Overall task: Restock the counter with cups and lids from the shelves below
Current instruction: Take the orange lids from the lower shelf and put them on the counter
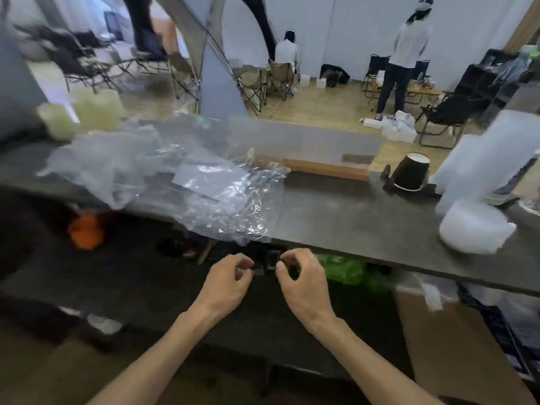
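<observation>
The view is blurred. My left hand [230, 277] and my right hand [304, 277] are close together just below the front edge of the dark grey counter [336, 211]. Both have thumb and fingers curled into a pinch. A small dark thing [273, 260] sits between the fingertips; I cannot tell what it is or whether either hand holds it. On the counter's right end stand a white stack of lids [476, 229] and a taller white wrapped stack [491, 159]. A black paper cup [410, 173] stands upside down beside them. Crumpled clear plastic wrap [204, 182] covers the counter's left half.
Pale translucent cup stacks [96, 109] stand at the far left of the counter. Under the counter are a green bag [344, 268], an orange object [86, 230] and a cardboard box [455, 346]. Beyond the counter are folding chairs and two people with their backs turned.
</observation>
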Available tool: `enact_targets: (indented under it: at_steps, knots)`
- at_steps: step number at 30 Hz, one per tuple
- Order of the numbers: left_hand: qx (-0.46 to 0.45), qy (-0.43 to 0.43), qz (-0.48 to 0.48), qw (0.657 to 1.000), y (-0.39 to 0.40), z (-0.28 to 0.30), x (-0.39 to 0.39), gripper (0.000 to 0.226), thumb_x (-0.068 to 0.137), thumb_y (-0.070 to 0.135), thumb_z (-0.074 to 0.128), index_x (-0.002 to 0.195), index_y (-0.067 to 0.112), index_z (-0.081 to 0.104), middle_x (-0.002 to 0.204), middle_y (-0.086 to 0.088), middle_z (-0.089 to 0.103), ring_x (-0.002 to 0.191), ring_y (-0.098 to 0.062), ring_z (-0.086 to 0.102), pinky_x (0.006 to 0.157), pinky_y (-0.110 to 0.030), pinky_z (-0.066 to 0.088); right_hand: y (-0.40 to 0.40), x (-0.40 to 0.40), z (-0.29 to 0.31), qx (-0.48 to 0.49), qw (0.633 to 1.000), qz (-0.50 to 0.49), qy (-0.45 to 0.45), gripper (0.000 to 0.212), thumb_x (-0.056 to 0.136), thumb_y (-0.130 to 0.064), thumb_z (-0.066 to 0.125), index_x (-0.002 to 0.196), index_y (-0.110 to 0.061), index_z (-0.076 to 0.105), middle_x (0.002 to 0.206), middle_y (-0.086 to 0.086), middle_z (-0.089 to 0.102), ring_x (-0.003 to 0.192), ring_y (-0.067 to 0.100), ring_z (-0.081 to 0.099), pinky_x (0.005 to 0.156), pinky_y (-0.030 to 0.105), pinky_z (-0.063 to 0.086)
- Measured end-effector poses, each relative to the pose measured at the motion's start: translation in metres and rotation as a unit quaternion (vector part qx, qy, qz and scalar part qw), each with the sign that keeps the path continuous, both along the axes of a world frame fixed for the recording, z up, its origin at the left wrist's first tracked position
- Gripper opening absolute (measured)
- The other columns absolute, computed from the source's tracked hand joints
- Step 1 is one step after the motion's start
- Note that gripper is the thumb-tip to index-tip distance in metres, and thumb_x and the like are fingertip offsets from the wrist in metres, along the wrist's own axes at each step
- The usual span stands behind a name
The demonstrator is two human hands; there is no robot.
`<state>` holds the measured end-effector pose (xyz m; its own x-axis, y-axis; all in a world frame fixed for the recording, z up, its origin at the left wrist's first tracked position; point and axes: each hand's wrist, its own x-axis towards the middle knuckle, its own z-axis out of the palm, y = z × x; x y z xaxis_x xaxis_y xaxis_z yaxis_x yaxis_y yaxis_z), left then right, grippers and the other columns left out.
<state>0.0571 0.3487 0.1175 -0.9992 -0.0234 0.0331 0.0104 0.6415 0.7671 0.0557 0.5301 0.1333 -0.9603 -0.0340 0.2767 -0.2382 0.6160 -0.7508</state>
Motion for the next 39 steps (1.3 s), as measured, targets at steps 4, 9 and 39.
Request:
enact_targets:
  at_steps: [4,9,39]
  knots:
    - [-0.021,-0.104,0.079,0.991,-0.136,-0.034,0.06,0.02,0.095,0.018,0.063,0.114,0.024,0.066,0.108,0.006,0.065,0.097,-0.006,0.062,0.086,-0.021,0.049,-0.129,0.023,-0.017,0.031,0.992,0.102,-0.062,0.016,0.094,-0.031,0.066,0.11,-0.031,0.062,0.107,-0.016,0.059,0.102,-0.001,0.057,0.09,0.015,0.047]
    - [-0.046,-0.141,0.15,0.977,-0.296,-0.052,0.124,0.018,0.094,0.018,0.061,0.109,0.026,0.064,0.108,0.006,0.066,0.096,-0.008,0.062,0.08,-0.021,0.044,-0.289,0.039,-0.038,0.055,0.977,0.159,-0.133,0.031,0.096,-0.035,0.063,0.126,-0.028,0.06,0.122,-0.013,0.057,0.114,0.002,0.054,0.096,0.019,0.044]
    - [0.119,-0.161,0.074,0.977,-0.607,-0.173,-0.171,0.062,0.097,0.047,0.057,0.152,0.032,0.033,0.148,0.009,0.042,0.14,-0.018,0.04,0.112,-0.029,0.03,-0.638,-0.207,-0.213,-0.217,0.858,-0.011,-0.466,0.068,0.094,-0.056,0.058,0.153,-0.031,0.035,0.152,0.008,0.042,0.126,0.03,0.054,0.085,0.037,0.054]
